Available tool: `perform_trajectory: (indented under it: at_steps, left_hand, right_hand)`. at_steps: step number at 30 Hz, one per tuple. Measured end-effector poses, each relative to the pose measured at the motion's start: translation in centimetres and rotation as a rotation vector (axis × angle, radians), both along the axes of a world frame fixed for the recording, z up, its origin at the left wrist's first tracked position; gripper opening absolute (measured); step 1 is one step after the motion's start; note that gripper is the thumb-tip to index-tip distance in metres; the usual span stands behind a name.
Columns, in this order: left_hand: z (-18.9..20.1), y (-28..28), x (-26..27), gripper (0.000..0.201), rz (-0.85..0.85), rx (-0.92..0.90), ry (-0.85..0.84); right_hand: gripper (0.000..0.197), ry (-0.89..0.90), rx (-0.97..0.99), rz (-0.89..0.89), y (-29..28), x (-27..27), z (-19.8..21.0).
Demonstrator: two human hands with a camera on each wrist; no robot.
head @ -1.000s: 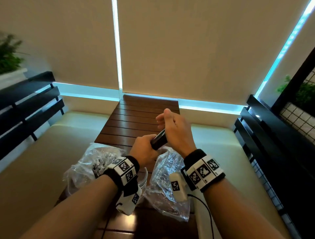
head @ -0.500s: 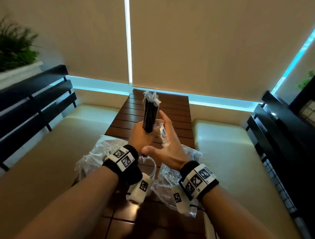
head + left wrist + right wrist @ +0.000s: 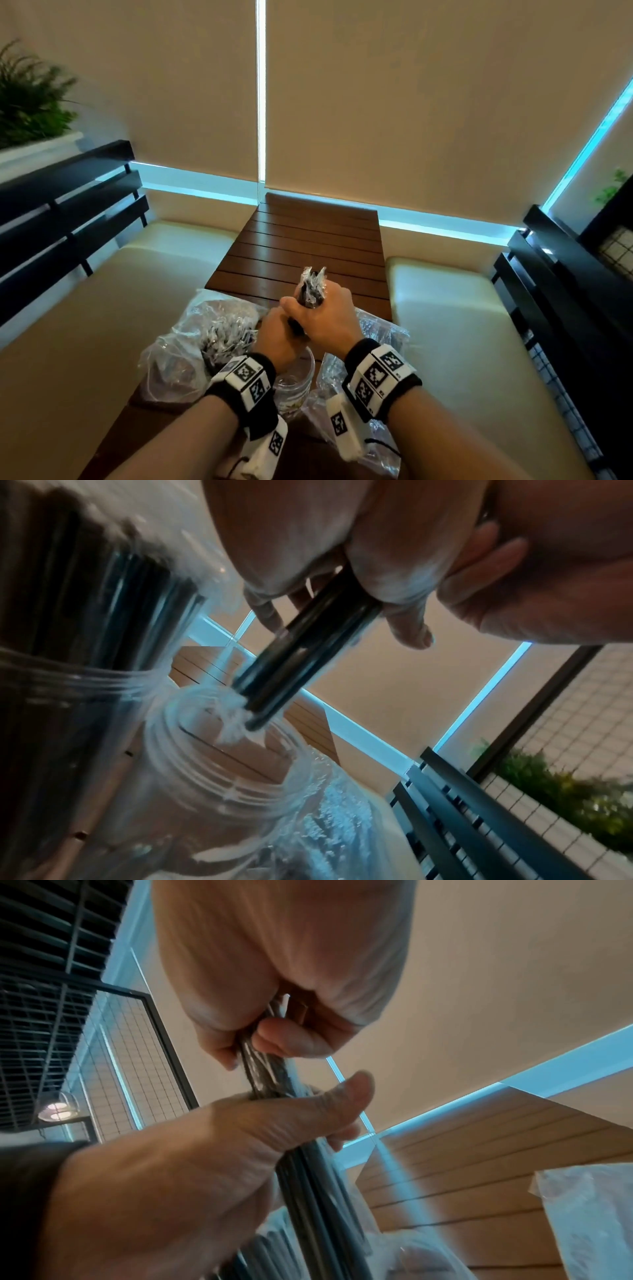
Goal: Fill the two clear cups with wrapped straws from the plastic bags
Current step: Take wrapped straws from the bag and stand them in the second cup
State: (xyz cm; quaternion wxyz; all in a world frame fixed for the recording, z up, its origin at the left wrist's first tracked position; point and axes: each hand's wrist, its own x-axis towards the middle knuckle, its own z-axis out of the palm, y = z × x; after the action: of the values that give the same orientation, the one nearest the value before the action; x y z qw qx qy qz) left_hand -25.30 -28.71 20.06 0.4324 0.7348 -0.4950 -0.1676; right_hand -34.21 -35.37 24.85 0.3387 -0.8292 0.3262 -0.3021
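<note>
A bundle of black wrapped straws (image 3: 311, 291) stands upright between my hands. My left hand (image 3: 282, 325) grips its lower part. My right hand (image 3: 327, 310) grips it just above; crinkled wrapper ends stick out on top. In the left wrist view the bundle's lower end (image 3: 274, 693) hangs over the mouth of an empty clear cup (image 3: 192, 761). A second clear cup (image 3: 61, 696) at the left holds several black straws (image 3: 85, 588). From the head, one clear cup (image 3: 296, 380) shows under my left wrist. In the right wrist view my right fingers (image 3: 291, 1039) pinch the bundle above my left thumb (image 3: 342, 1093).
Two crumpled clear plastic bags lie on the slatted wooden table (image 3: 308, 240): one with straws at the left (image 3: 205, 339), one at the right (image 3: 380, 335). Cream bench cushions (image 3: 445, 308) flank the table. Dark slatted backrests stand at both sides.
Half a second ago my left hand held the bundle high with my right hand open beside it. Now my right hand has closed on the bundle, and it has come down over the cup.
</note>
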Motion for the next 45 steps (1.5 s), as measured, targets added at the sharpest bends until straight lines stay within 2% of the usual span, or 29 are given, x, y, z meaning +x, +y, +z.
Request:
perform_trajectory:
  at_steps: [3, 7, 8, 10, 12, 13, 15, 17, 19, 21, 25, 27, 29, 33, 35, 36, 38, 39, 41, 43, 45]
  left_hand:
    - [-0.6, 0.0, 0.3, 0.022, -0.082, 0.106, 0.026]
    - [0.1, 0.8, 0.7, 0.014, -0.097, 0.228, 0.007]
    - [0.4, 0.9, 0.8, 0.018, -0.096, 0.242, -0.003]
    - [1.2, 1.5, 1.1, 0.038, -0.051, 0.229, 0.001]
    - [2.4, 2.1, 1.6, 0.055, 0.018, 0.153, 0.020]
    - [3.1, 2.4, 1.6, 0.057, 0.016, 0.090, -0.012]
    - [3.9, 2.8, 1.6, 0.048, -0.076, 0.062, -0.148]
    - [3.4, 3.1, 1.5, 0.038, -0.223, 0.210, -0.302]
    - [2.2, 3.2, 1.4, 0.029, -0.309, 0.348, -0.431]
    - [0.9, 3.3, 1.4, 0.030, -0.290, 0.402, -0.485]
    - [-0.7, 3.1, 0.9, 0.043, -0.200, 0.347, -0.505]
    - [-1.2, 2.7, 0.8, 0.051, -0.176, 0.340, -0.544]
    - [-1.6, 2.3, 0.9, 0.045, -0.175, 0.384, -0.611]
    - [-1.9, 1.8, 0.6, 0.036, -0.179, 0.442, -0.606]
    - [-1.8, 1.6, 0.4, 0.029, -0.178, 0.468, -0.637]
    - [-1.7, 1.5, 0.5, 0.026, -0.167, 0.479, -0.636]
    - [-1.2, 1.3, 0.6, 0.025, -0.128, 0.496, -0.612]
    - [-0.8, 1.2, 0.6, 0.032, -0.106, 0.500, -0.596]
    - [0.0, 1.5, 0.3, 0.058, -0.074, 0.523, -0.593]
    - [1.0, 1.8, -0.3, 0.073, -0.037, 0.526, -0.627]
    - [1.8, 2.0, -1.0, 0.064, -0.002, 0.430, -0.674]
  right_hand:
    - [0.034, 0.015, -0.014, -0.045, 0.1, -0.3, -1.8]
    - [0.032, -0.017, 0.003, -0.121, -0.1, 0.0, -4.5]
    - [0.032, -0.034, 0.019, -0.153, -0.2, 0.1, -5.2]
    - [0.033, -0.045, 0.052, -0.184, -0.4, 0.1, -6.4]
    - [0.032, -0.023, 0.106, -0.109, 0.0, 0.1, -7.6]
    - [0.026, 0.009, 0.142, -0.048, 0.3, 0.1, -8.3]
    - [0.019, 0.132, 0.158, 0.025, 0.8, 0.1, -9.9]
    - [0.016, 0.254, 0.127, 0.020, 1.1, 0.1, -11.5]
    - [0.011, 0.286, 0.121, -0.001, 1.3, 0.1, -12.3]
    - [0.011, 0.281, 0.138, -0.017, 1.3, 0.3, -12.6]
    - [0.010, 0.319, 0.152, 0.022, 1.1, 0.6, -12.7]
    - [0.022, 0.323, 0.178, 0.036, 0.8, 0.5, -12.8]
    - [0.033, 0.342, 0.170, 0.061, 0.5, 0.3, -12.8]
    - [0.038, 0.473, 0.049, 0.115, 0.3, -0.2, -12.8]
    - [0.046, 0.458, 0.062, 0.104, 0.2, -0.7, -12.5]
    - [0.054, 0.423, 0.095, 0.100, 0.2, -1.0, -12.1]
    - [0.089, 0.373, 0.187, 0.113, 0.1, -2.0, -11.0]
    - [0.106, 0.365, 0.245, 0.125, -0.2, -2.6, -10.6]
    - [0.120, 0.352, 0.357, 0.136, -0.8, -3.8, -10.2]
    - [0.109, 0.334, 0.399, 0.080, -1.6, -5.1, -10.6]
    - [0.081, 0.399, 0.367, 0.028, -1.9, -6.7, -11.4]
